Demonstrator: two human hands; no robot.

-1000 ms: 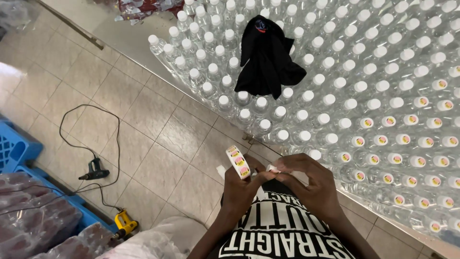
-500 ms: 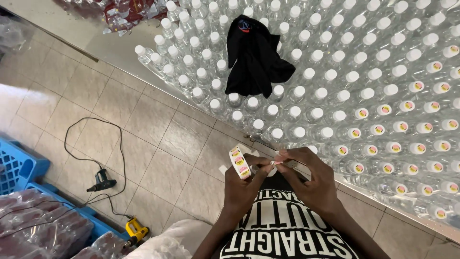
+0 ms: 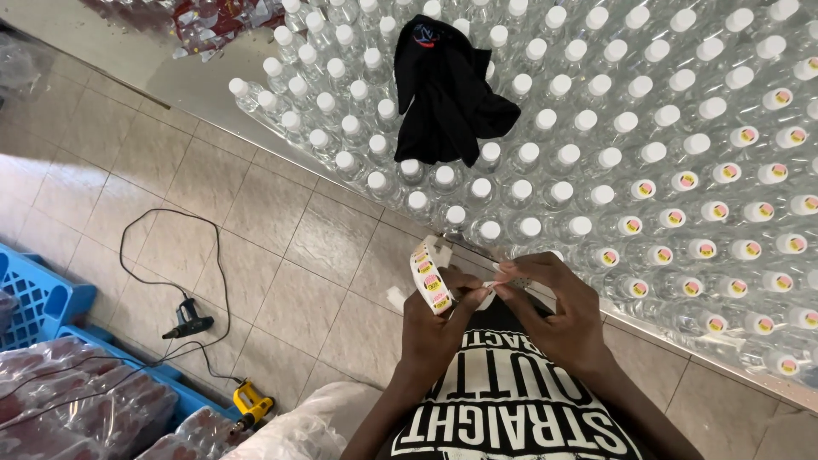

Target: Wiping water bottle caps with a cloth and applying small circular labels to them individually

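The white roll of round yellow-and-pink stickers (image 3: 429,274) sits on the left hand (image 3: 436,328), whose fingers curl around it, while the right hand (image 3: 558,311) pinches the loose end of the backing strip between thumb and forefinger just beside the roll. Since half a second ago the roll has risen slightly and both hands stay joined in front of the chest. Beyond them stand clear plastic bottles with white caps (image 3: 528,183), a black cloth (image 3: 447,89) draped on top.

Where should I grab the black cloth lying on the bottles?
Probably at the bunched upper part of the black cloth, pinching from above. It lies draped loosely over the white caps of the water bottles, so the top is free and the folds give fingers something to catch.
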